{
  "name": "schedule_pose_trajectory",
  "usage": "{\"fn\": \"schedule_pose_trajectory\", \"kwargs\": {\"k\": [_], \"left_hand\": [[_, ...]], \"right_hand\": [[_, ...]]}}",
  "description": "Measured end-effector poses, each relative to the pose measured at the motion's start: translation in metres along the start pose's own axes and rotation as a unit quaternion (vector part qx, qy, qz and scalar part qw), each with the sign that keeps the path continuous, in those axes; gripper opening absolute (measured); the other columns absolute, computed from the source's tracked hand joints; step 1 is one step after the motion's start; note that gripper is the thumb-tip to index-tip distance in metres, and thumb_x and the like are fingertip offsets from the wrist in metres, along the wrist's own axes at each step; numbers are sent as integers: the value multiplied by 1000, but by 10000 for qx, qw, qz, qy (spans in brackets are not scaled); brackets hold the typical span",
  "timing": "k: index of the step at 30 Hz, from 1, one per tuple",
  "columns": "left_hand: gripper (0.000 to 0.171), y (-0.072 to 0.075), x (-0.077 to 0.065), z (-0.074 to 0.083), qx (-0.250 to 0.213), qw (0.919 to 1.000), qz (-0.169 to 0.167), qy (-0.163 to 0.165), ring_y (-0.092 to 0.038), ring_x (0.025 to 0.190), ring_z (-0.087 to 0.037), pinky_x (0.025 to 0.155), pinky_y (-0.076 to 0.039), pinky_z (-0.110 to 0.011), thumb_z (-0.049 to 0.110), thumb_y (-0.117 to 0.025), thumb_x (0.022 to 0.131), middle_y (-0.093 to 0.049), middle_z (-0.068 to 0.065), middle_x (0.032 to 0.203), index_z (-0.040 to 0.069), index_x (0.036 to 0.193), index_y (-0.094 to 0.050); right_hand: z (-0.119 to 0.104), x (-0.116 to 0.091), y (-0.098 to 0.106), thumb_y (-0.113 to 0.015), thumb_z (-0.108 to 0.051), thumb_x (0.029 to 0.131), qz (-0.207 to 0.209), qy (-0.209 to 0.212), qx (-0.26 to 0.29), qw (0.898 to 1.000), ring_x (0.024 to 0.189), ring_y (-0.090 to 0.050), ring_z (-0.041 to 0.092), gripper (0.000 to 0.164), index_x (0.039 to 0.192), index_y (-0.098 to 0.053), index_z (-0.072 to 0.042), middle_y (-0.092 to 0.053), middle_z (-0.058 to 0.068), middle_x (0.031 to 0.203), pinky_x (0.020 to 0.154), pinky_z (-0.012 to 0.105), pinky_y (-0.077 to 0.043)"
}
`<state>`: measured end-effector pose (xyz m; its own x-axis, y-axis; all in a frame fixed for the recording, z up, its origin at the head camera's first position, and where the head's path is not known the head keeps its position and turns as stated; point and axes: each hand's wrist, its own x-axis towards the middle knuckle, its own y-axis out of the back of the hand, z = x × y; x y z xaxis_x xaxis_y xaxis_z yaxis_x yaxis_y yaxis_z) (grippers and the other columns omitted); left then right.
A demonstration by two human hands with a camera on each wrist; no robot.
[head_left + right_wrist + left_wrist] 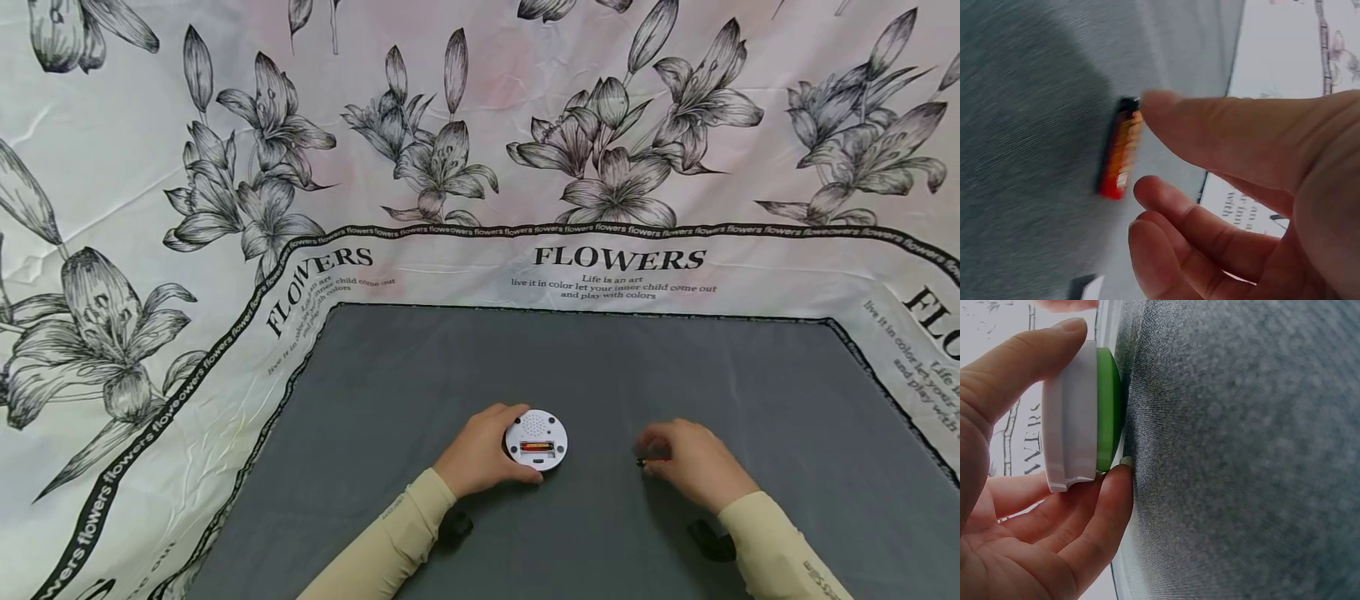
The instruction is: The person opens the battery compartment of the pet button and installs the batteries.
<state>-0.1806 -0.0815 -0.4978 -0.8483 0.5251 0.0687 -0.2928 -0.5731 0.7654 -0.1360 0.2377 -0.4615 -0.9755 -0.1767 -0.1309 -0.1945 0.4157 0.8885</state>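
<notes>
My left hand (pixel 480 454) grips a round white device (pixel 555 429) by its rim, thumb on one side and fingers on the other. Speaker holes and an uncovered battery slot face up, and one red and black battery (pixel 537 447) lies in the slot. Its underside is a green disc (pixel 1109 412), close to the cloth. To the right, my right hand (pixel 693 458) hovers at a second battery (pixel 1121 150), which appears to lie on the cloth. The thumb is at its black end, the loosely bent fingers are near its red end, and a gap shows between.
A dark grey cloth (pixel 420 367) covers the surface, bordered in white with printed flowers and lettering (pixel 619 258). Black objects (pixel 711 540) show beneath both wrists. A blurred black and white thing (pixel 1087 289) sits at the right wrist view's lower edge.
</notes>
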Motion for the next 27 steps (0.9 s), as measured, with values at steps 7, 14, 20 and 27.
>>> {"fn": "schedule_pose_trajectory", "kwargs": {"k": [7,14,20,27], "left_hand": [[95,0,-1,-1,41,10000,11,48,-59,112,-12,99,-50,-32,49,-91,69,-61,2,130,16,149,-50],[95,0,0,-1,21,10000,16,38,-58,111,-10,98,-50,-30,49,-92,68,-61,3,129,18,148,-51],[95,0,1,-1,-10,10000,-20,29,-58,112,-11,99,-50,-31,50,-91,69,-60,2,131,18,148,-50],[92,0,1,-1,-46,10000,-5,-18,-58,106,-9,93,-51,-29,49,-91,70,-61,2,128,18,147,-51]], "right_hand": [[8,4,-15,-86,-16,76,391,276,-393,9981,77,-56,14,16,86,-76,-22,-62,-3,85,66,36,-48],[-4,9,-20,-81,-17,84,516,448,-100,9976,77,-61,8,12,86,-71,-22,-68,-9,85,67,33,-50],[-26,16,-22,-76,-22,91,872,831,528,9913,75,-60,1,9,98,-71,-25,-69,-16,86,66,26,-49],[-52,26,-33,-75,-24,92,1143,1592,1076,9747,71,-57,2,13,104,-73,-29,-68,-19,91,64,23,-48]]}}
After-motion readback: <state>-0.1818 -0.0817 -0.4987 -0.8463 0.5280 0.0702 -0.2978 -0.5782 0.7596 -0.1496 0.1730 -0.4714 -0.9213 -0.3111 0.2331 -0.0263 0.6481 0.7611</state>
